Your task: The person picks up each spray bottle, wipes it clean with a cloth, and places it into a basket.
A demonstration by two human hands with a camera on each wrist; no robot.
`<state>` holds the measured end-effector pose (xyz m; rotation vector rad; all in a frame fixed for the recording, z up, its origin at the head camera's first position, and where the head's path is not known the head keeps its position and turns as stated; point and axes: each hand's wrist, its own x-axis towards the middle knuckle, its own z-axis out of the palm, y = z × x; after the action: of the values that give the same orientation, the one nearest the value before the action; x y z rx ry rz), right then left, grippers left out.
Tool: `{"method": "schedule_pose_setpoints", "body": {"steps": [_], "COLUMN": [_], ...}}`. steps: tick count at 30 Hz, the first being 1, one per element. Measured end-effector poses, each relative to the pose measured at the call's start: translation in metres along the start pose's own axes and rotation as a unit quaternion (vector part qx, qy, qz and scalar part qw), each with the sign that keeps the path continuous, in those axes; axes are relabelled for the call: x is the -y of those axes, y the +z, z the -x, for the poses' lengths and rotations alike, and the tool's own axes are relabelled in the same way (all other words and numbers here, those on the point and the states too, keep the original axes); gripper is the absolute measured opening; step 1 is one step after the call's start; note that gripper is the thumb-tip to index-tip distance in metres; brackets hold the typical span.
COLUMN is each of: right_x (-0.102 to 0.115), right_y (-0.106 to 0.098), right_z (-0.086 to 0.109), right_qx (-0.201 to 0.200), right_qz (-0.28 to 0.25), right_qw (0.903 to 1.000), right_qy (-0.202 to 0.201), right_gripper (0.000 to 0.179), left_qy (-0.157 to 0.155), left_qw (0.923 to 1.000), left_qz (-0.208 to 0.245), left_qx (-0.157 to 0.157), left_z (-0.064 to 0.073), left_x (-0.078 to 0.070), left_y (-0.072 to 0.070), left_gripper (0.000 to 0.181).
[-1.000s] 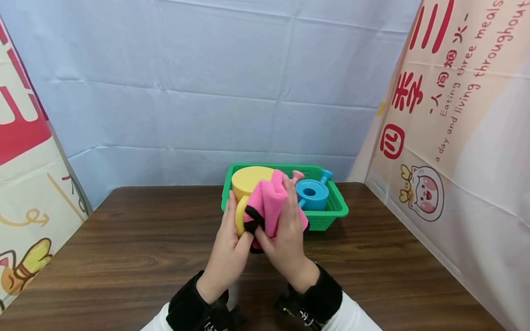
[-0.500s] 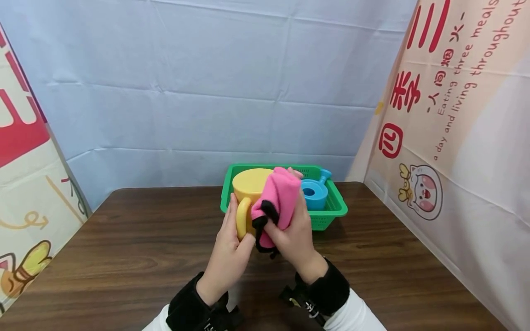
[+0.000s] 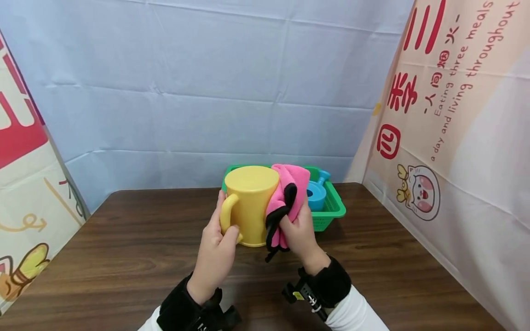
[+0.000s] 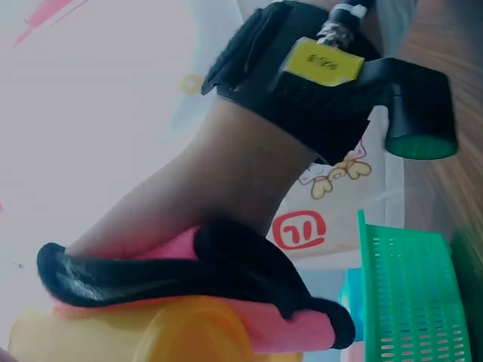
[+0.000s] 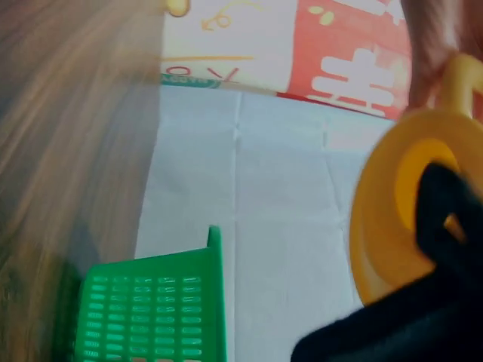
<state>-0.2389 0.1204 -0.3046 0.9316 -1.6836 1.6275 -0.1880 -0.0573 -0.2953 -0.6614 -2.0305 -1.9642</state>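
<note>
A yellow mug [image 3: 253, 211] is held up over the table, its flat round end toward the head camera. My left hand [image 3: 215, 250] grips it by the handle [image 3: 228, 211], thumb on the lower part. At the mug's right side my right hand [image 3: 301, 232] holds a folded pink cloth [image 3: 294, 177] with black edging, which lies against the mug's wall. In the left wrist view the cloth [image 4: 287, 324] touches the mug's side [image 4: 83, 332]. The right wrist view shows the mug's lower end [image 5: 377, 219], with the black edging partly in front. My right fingertips are hidden behind the cloth.
Behind the mug a green slotted basket [image 3: 331, 216] stands on the brown wooden table [image 3: 157, 239]. It holds a blue toy watering can [image 3: 316, 196]. A pale blue cloth hangs behind, with printed sheets at both sides.
The mug has turned so that its handle faces left, and it has shifted slightly left. The right hand and cloth have moved right, from in front of the mug to its right side.
</note>
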Motion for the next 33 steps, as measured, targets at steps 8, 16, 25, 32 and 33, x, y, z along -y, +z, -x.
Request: {"method": "schedule_pose_setpoints", "body": {"steps": [8, 16, 25, 32, 33], "right_x": [0.0, 0.0, 0.019, 0.021, 0.022], "right_y": [0.015, 0.012, -0.022, -0.035, -0.034], "right_z": [-0.001, 0.001, -0.006, -0.007, -0.007], "right_qx": [0.022, -0.006, -0.011, 0.088, 0.101], "right_qz": [0.229, 0.155, -0.025, 0.085, 0.099], "right_qw": [0.9502, 0.9701, 0.9996, 0.9909, 0.9887], "right_qy": [-0.21, -0.186, -0.01, 0.056, 0.051], "right_gripper": [0.082, 0.066, 0.043, 0.031, 0.031], "left_qy": [0.046, 0.057, 0.128, 0.235, 0.242], "left_qw": [0.9966, 0.9983, 0.9773, 0.9109, 0.9045], "left_qz": [0.06, 0.0, -0.164, -0.337, -0.349], "left_qx": [-0.03, -0.006, 0.04, 0.034, 0.034], "left_z": [-0.004, -0.005, -0.009, -0.011, -0.011], "left_x": [-0.001, 0.001, 0.003, 0.006, 0.006], "left_y": [-0.003, -0.002, -0.005, -0.012, -0.012], "left_gripper": [0.061, 0.063, 0.057, 0.055, 0.055]}}
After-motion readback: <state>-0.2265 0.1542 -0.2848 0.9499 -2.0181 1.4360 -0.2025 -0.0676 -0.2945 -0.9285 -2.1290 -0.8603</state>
